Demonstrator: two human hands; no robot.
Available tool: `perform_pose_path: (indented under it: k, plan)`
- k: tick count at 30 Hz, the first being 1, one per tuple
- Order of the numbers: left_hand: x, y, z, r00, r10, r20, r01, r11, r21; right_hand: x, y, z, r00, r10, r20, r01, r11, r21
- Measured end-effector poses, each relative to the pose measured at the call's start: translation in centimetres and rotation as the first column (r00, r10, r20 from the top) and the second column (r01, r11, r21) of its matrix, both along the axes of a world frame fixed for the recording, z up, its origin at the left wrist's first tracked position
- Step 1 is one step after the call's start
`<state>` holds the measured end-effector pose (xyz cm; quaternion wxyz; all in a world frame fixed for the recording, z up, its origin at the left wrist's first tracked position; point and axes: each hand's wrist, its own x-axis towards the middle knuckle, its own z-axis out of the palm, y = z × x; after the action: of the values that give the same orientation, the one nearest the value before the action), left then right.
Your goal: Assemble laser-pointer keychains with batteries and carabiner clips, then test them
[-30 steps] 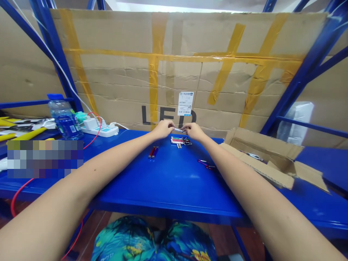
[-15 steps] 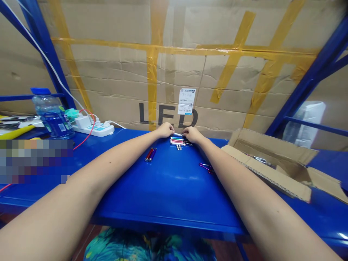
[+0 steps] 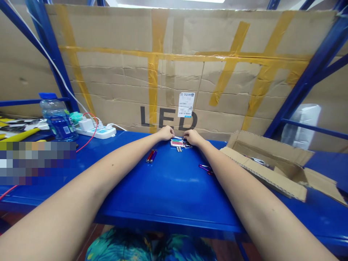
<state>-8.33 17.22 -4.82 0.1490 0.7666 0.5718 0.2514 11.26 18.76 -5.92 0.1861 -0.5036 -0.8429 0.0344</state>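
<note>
Inspecting the head view: the left hand (image 3: 165,133) and right hand (image 3: 191,137) sit at centre frame, close together at the far side of the blue steel tabletop (image 3: 168,195), fingers curled down over a small row of slim coloured metal tubes (image 3: 178,143), probably penlights with key rings. Grip state: both hands are closed toward the row, but the fingers hide the near ends, so whether either is grasping a tube or merely touching it cannot be determined. Handling assessment: each tube should be light, stiff and small, with a smooth surface liable to roll or slip on the glossy tabletop; take hold at mid-barrel between the fingertips, clear of the attached rings. Just below the row lie a few small metal cylinders (image 3: 178,149). A red-and-purple pair of similar tubes (image 3: 151,156) lies left of centre, and purple clips (image 3: 206,168) lie beside the right wrist. To the right stands an open cardboard box (image 3: 268,163). At upper left stand a water bottle (image 3: 58,117) and a white power strip (image 3: 95,133), and a taped cardboard sheet (image 3: 168,72) marked LED fills the background.
</note>
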Motion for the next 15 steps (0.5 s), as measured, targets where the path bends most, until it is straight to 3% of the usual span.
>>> perform_pose_path:
  k: [15]
  plan:
    - [-0.08, 0.27, 0.09, 0.999, 0.034, -0.009, -0.034, 0.998, -0.046, 0.25, -0.54, 0.13, 0.999, -0.031, -0.015, 0.031, 0.999, -0.043]
